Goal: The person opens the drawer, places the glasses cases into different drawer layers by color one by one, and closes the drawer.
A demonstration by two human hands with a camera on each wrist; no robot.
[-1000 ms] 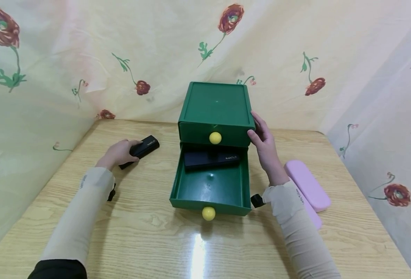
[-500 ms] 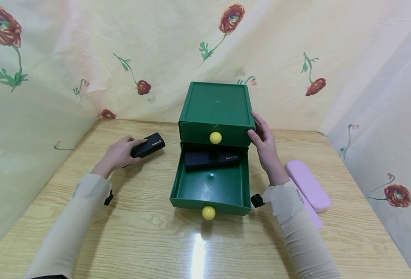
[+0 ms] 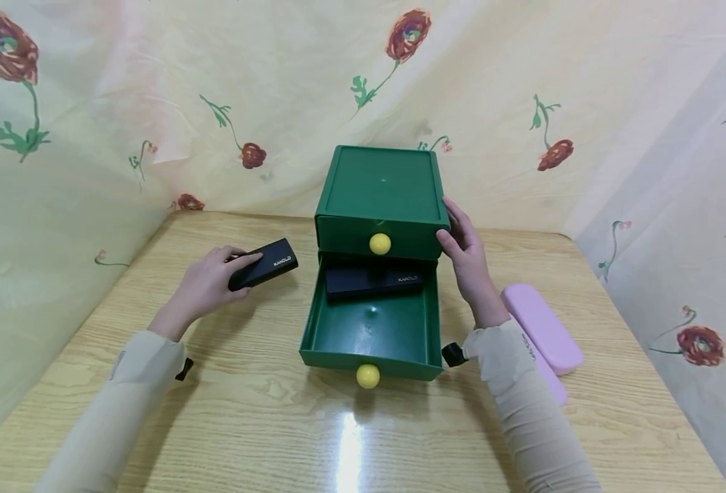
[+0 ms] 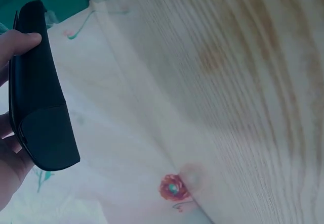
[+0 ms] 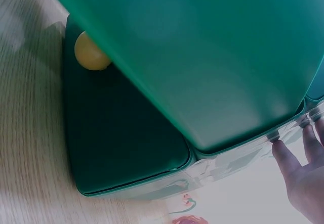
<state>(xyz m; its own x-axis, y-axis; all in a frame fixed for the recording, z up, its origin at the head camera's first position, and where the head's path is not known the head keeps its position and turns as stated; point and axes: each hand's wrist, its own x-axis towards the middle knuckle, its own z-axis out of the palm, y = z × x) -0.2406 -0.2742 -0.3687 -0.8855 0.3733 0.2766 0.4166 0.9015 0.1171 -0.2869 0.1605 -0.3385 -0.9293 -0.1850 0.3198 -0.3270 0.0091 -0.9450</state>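
Observation:
My left hand (image 3: pixel 205 284) grips a black glasses case (image 3: pixel 269 263) with gold lettering, thumb and fingers on opposite sides. The case is tilted and looks raised off the table, left of a green drawer unit (image 3: pixel 382 185). In the left wrist view, the black case's rounded end points downward. The unit's lower drawer (image 3: pixel 371 335) is pulled out, with another black glasses case (image 3: pixel 350 285) lying across its back. Its upper drawer is closed. My right hand (image 3: pixel 470 270) rests against the unit's right front corner; in the right wrist view its fingertips touch the clear side wall (image 5: pixel 223 163).
Two long lilac pieces (image 3: pixel 544 329), like a glasses case, lie beside my right forearm, partly hidden by it. Yellow ball knobs (image 3: pixel 368 376) stick out of the drawer fronts. A flower-printed cloth (image 3: pixel 276 103) hangs behind the wooden table (image 3: pixel 264 424).
The left hand has picked the black glasses case up from the table and carried it slightly to the right, towards the unit. The right hand and drawers stay where they were.

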